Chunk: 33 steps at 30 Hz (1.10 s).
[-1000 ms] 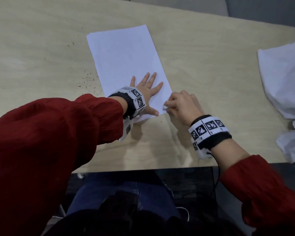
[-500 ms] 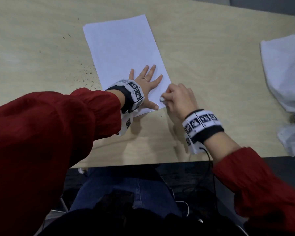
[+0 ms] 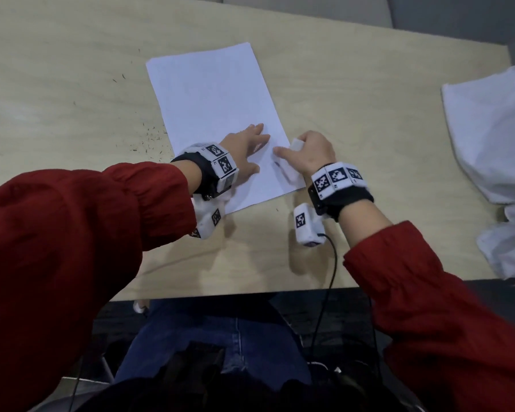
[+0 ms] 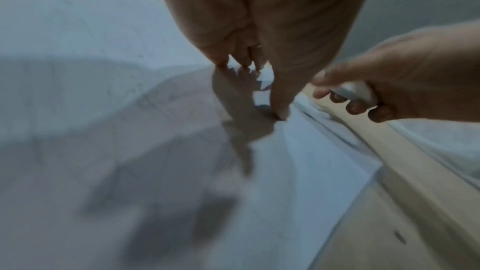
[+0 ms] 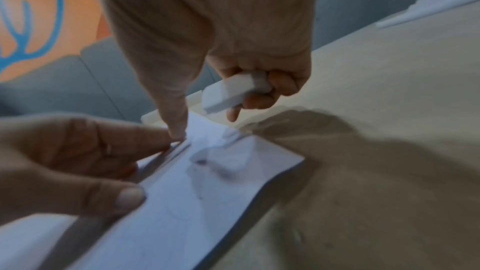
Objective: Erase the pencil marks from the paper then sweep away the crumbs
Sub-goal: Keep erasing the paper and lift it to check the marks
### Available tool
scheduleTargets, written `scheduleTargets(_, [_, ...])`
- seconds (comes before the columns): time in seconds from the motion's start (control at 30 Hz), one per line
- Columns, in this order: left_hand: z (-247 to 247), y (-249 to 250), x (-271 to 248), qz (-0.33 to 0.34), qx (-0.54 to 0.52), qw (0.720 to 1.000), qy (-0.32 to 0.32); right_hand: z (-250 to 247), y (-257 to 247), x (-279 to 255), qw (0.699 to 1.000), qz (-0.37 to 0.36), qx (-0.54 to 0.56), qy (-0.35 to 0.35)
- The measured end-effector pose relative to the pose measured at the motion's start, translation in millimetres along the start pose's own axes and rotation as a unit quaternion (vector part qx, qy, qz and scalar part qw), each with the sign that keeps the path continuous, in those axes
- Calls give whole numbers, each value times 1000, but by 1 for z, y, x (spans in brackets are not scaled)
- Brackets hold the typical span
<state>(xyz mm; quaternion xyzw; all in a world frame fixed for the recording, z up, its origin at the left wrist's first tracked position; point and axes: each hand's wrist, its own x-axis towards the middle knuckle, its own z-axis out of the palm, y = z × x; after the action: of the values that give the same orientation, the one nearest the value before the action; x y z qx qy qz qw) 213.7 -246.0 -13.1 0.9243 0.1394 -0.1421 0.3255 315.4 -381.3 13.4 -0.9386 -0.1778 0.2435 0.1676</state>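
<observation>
Since the earlier frame, shifted: right hand (image 3: 309,153) off the paper's (image 3: 214,99) near corner to its right edge, eraser (image 3: 296,144) curled inside the fingers.

Head view: left hand (image 3: 244,153) spread flat, pressing the paper's near end against the table (image 3: 369,99). Crumbs (image 3: 152,141) scattered left of the paper, nearer the left hand. Paper's long axis angled away and leftward. White cloth (image 3: 488,129) well apart, right.

Left wrist view: fingertips (image 4: 281,113) planted on paper; faint marks visible.

Right wrist view: eraser (image 5: 231,91) raised off the sheet, index finger touching it. No readable writing anywhere.
</observation>
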Motion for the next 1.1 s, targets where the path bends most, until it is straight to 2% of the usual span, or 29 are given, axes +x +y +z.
scheduleTargets(0.13, [-7, -10, -4, -62, -181, 976, 108, 8, -12, 9, 998, -6, -62, 24])
scheduleTargets(0.2, [-10, -12, -5, -67, -220, 963, 140, 11, -13, 8, 998, -5, -62, 3])
scheduleTargets(0.27, [-15, -15, -10, -74, -222, 953, 190, 2, -19, 0, 998, -44, -52, 9])
scheduleTargets(0.33, [-22, -21, -16, -71, -243, 935, 248, -20, -29, -14, 991, -113, -11, 69])
scheduleTargets(0.43, [-36, -28, -18, -101, -301, 891, 324, -63, -42, -38, 955, -216, 70, 192])
scheduleTargets(0.5, [-48, -28, -16, -156, -312, 877, 331, -82, -48, -51, 949, -265, 35, 166])
scheduleTargets(0.57, [-60, -25, -13, -201, -318, 875, 306, -86, -52, -62, 943, -303, -40, 135])
scheduleTargets(0.63, [-69, -21, -14, -222, -352, 865, 279, -87, -54, -68, 922, -339, 12, 185])
scheduleTargets(0.67, [-73, -19, -13, -225, -369, 861, 267, -89, -55, -70, 917, -332, 93, 199])
scheduleTargets(0.73, [-81, -17, -11, -228, -396, 854, 249, -96, -52, -68, 910, -273, 251, 183])
scheduleTargets(0.83, [-97, -11, -6, -188, -454, 830, 265, -103, -40, -57, 905, -180, 360, 137])
scheduleTargets(0.87, [-104, -9, -3, -174, -439, 835, 282, -106, -37, -54, 898, -155, 393, 125])
scheduleTargets(0.93, [-117, -4, -1, -144, -386, 855, 317, -107, -27, -46, 888, -117, 433, 101])
scheduleTargets(1.03, [-136, 7, -2, -96, -332, 872, 346, -113, -18, -40, 911, -64, 399, 79])
scheduleTargets(1.1, [-143, 14, -4, -69, -344, 874, 337, -117, -11, -34, 914, -60, 391, 90])
